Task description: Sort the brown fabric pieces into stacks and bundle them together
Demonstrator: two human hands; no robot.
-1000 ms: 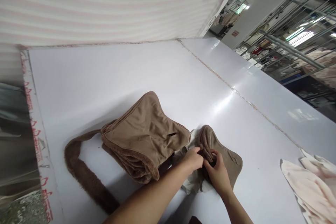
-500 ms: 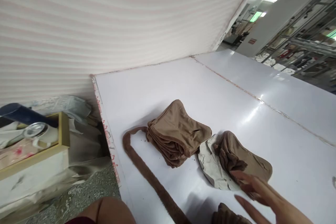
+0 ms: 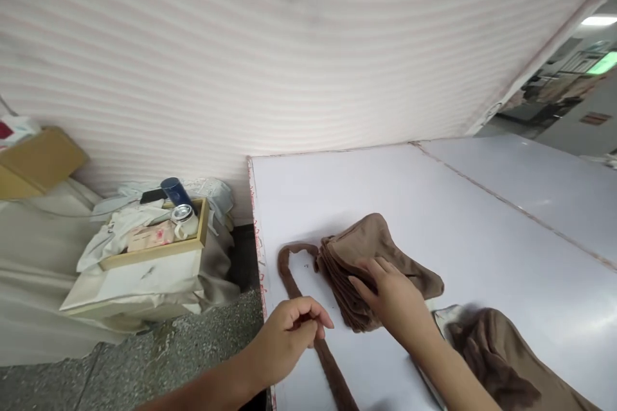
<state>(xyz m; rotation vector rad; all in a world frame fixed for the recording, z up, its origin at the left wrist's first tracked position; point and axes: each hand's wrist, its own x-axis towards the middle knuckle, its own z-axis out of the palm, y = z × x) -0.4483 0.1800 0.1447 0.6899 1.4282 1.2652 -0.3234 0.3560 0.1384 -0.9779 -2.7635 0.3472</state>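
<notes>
A stack of brown cut fabric pieces [image 3: 385, 237] lies on the white table, its layered edges toward me. My right hand [image 3: 385, 289] is at the stack's near edge, thumb and fingers closed on the border of the upper fabric. To the left, my left hand [image 3: 294, 334] hovers over a long brown fuzzy strip [image 3: 332, 372], its fingers loosely curled and holding nothing visible. At lower right sits another brown fabric piece [image 3: 501, 347] with a bunched part, beside a pale template-like sheet [image 3: 448, 314] partly covered by it and my right forearm.
A striped pale sheet [image 3: 289, 64] hangs behind the white table [image 3: 308, 186]. Left of the table, a wooden tray [image 3: 154, 253] holds a blue cup [image 3: 176, 192], a white mug [image 3: 186, 221] and packets. A cardboard box [image 3: 43, 164] stands farther left.
My right hand has gone from the bunched piece at right to the stack. My left hand has come into view. The view has turned left, showing more of the tray.
</notes>
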